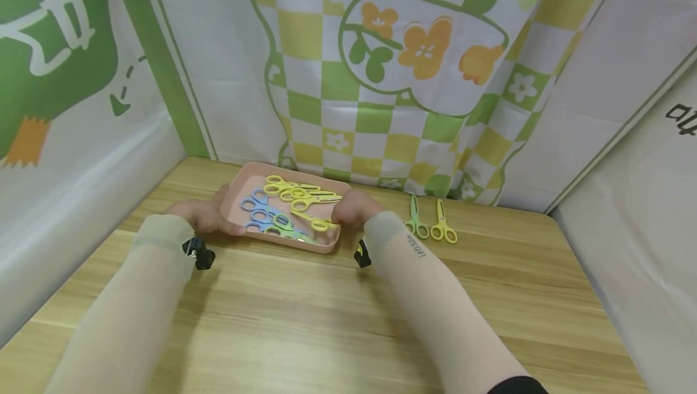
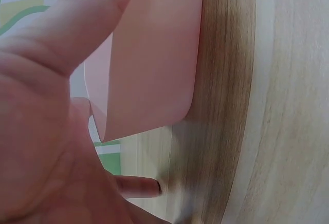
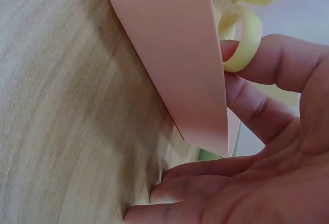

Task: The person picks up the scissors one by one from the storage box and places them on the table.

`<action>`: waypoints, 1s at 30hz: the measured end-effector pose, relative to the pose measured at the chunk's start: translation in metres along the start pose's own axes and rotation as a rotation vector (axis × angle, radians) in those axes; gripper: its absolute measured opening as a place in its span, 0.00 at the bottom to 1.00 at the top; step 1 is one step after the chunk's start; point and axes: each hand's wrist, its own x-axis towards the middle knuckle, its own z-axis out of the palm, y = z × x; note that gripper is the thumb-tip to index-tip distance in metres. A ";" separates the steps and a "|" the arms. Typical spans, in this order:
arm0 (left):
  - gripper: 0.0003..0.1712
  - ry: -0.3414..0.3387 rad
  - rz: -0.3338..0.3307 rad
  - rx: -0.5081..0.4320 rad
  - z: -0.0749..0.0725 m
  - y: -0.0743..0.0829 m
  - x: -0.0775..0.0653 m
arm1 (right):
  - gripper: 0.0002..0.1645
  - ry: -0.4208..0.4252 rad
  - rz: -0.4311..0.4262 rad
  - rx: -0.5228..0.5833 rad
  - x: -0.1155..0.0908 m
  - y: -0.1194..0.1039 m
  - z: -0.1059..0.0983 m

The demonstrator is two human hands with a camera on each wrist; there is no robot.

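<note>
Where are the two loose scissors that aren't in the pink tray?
In the head view, the green scissors and yellow scissors lie side by side on the wooden table, right of the pink tray and the right hand, near the checked backdrop.

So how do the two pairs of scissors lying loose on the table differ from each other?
The green scissors lie to the left, nearer the pink tray; the yellow scissors lie to their right, farther from it. They differ in colour: green against yellow. Both rest flat on the wooden table, closed, handles toward the camera, untouched by either hand.
</note>
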 end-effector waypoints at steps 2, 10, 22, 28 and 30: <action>0.89 0.003 -0.014 0.001 0.000 0.002 -0.002 | 0.05 0.004 -0.010 -0.005 -0.001 0.000 -0.001; 0.82 0.007 -0.061 0.070 0.001 0.019 -0.022 | 0.12 -0.019 -0.077 0.000 -0.003 0.005 -0.006; 0.80 0.030 -0.134 0.083 0.001 0.030 -0.038 | 0.11 -0.078 -0.034 0.465 -0.011 0.028 -0.017; 0.78 0.043 -0.120 0.076 0.004 0.028 -0.037 | 0.01 -0.109 -0.047 0.585 -0.026 0.048 -0.023; 0.78 0.047 -0.115 0.082 0.006 0.029 -0.037 | 0.06 -0.109 -0.067 0.595 -0.036 0.053 -0.025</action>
